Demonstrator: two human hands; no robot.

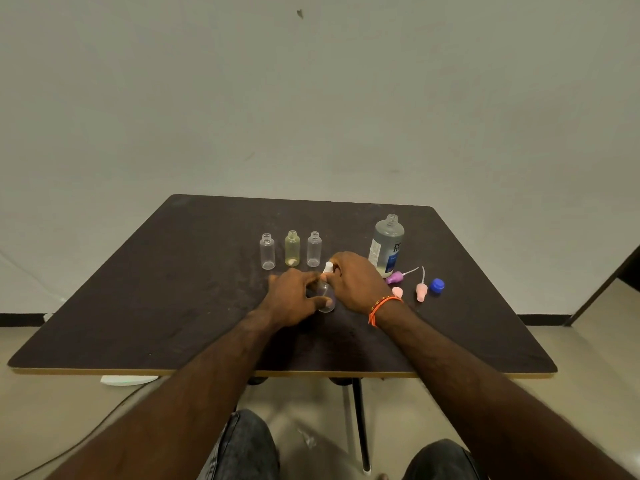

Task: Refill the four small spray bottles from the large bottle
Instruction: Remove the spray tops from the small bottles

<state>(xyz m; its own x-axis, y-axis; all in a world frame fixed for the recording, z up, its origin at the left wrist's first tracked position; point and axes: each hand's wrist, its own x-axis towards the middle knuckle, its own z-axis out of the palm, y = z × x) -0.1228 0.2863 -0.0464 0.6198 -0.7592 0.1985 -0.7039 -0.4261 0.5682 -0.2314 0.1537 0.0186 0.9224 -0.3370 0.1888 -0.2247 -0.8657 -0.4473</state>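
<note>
Clear small bottle point(326, 299) gripped by left hand point(294, 299), right hand point(353, 282) on white sprayer point(328, 267)

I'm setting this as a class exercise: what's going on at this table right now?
A person's left hand holds a small clear bottle while the right hand grips its white spray top. Three small bottles stand open behind, the large bottle is uncapped, and loose spray tops and a blue cap lie beside it.
</note>
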